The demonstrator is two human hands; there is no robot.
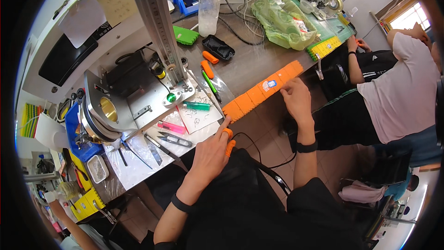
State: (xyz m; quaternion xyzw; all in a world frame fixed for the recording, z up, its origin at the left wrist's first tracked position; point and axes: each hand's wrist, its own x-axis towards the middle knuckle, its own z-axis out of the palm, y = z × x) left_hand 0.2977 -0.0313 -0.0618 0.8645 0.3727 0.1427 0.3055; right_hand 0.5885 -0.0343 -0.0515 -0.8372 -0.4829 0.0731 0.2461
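A long orange strip [259, 91] with toothed edges and a small blue-and-white sticker lies along the front edge of the table. My left hand [209, 155] is by the strip's left end, index finger stretched toward its corner. Orange covers sit on two other fingers of that hand, which are apart and bent. Above the floor, beside the strip's right part, is my right hand [297, 101], its thumb and index finger pinched together. Whatever the pinch may hold is too small to make out. Dark bands circle both wrists.
Left of the strip stands a metal machine with an upright column [157, 23]. Near it lie a green lighter [196, 106], a pink lighter [171, 127], thread snips [175, 139] and a green pen [210, 84]. Behind are a black tray [218, 47] and a green bag [282, 18]. Another person [393, 88] sits right.
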